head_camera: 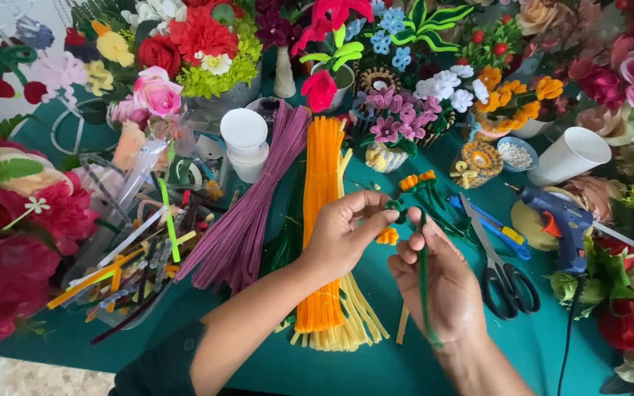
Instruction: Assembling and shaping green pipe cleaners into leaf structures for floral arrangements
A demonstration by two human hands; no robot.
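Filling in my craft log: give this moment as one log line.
left hand: pinching green pipe cleaner stem | right hand: holding stem | orange flower: between hands | scissors: on table

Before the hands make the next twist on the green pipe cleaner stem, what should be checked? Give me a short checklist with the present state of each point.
1. Green stem held by right hand: ok.
2. Left hand pinching the top of the stem: ok.
3. Small orange flower sits between both hands, near the stem: ok; attached or loose: cannot tell.
4. Scissors lie close beside the right hand, blades shut: ok.
5. Blue glue gun rests apart from the hands: ok; hot or cold: cannot tell.
6. Orange pipe cleaner bundle within reach, under the left forearm: ok.
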